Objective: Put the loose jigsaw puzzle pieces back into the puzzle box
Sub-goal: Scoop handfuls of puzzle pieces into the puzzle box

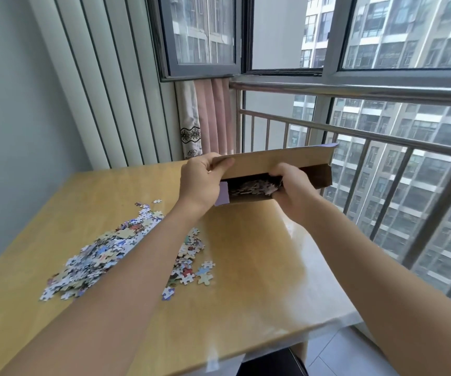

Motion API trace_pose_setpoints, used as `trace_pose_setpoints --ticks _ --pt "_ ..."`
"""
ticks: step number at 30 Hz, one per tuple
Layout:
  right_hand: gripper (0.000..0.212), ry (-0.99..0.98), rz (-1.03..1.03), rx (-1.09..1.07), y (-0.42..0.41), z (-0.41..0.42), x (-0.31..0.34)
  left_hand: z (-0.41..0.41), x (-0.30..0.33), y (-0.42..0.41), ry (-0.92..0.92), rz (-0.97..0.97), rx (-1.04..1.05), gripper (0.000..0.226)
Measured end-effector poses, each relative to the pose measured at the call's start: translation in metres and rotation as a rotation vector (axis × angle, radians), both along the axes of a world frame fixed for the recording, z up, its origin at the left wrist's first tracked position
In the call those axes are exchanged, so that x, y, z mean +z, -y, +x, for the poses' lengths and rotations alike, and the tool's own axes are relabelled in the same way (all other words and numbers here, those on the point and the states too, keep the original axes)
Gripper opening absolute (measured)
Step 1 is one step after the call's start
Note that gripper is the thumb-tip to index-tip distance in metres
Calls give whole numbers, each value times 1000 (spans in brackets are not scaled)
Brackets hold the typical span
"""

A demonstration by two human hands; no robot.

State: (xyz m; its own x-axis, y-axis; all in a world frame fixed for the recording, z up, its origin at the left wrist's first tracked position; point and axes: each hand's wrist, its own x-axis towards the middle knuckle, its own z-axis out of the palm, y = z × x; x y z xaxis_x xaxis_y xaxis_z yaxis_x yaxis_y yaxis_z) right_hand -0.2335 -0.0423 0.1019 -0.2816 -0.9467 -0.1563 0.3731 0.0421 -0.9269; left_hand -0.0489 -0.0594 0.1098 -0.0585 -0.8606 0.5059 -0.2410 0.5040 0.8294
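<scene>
Left hand [201, 183] pinches the box [281, 169] flap; right hand [290, 189] curls inside the opening (contents unclear). Pieces [102, 256] on the table [246, 267] look light, slippery: scoop handfuls

**A bright corner by the windows**

You sit at a pale wooden table [246, 267] with a glossy top that catches the daylight; to your left stands a plain grey-white wall [7, 104], and beside it hang white vertical blinds [105, 90]; a pink curtain [213, 118] with a patterned white edge hangs in the corner; ahead and to your right, dark-framed windows [246, 36] sit above a steel railing [354, 131]; tall apartment blocks [408, 36] fill the glass; pale floor tiles [335, 356] show under the table's edge.
</scene>
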Motion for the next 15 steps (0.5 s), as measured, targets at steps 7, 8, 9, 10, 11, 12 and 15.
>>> trace_pose_setpoints --ticks 7,8,9,10,11,12,15 --pt "32 -1018 38 -79 13 -23 -5 -1 1 -1 -11 18 -19 18" --pt "33 -1146 22 -79 14 -27 -4 -2 2 -1 -16 17 -13 18" --pt "36 -1274 -6 -87 15 -31 -3 -3 2 0 -19 14 -6 16" --pt "37 -1387 -56 -102 15 -35 -2 -3 3 1 -18 7 3 13" --pt "35 -1471 -136 -108 14 -38 0 -3 4 2 -18 0 12 10" --pt "31 -1514 -236 -81 13 -42 2 -2 6 4 -22 -5 21 8" --pt "28 -1530 -444 186 1 -51 3 2 10 7 -41 -7 28 8"
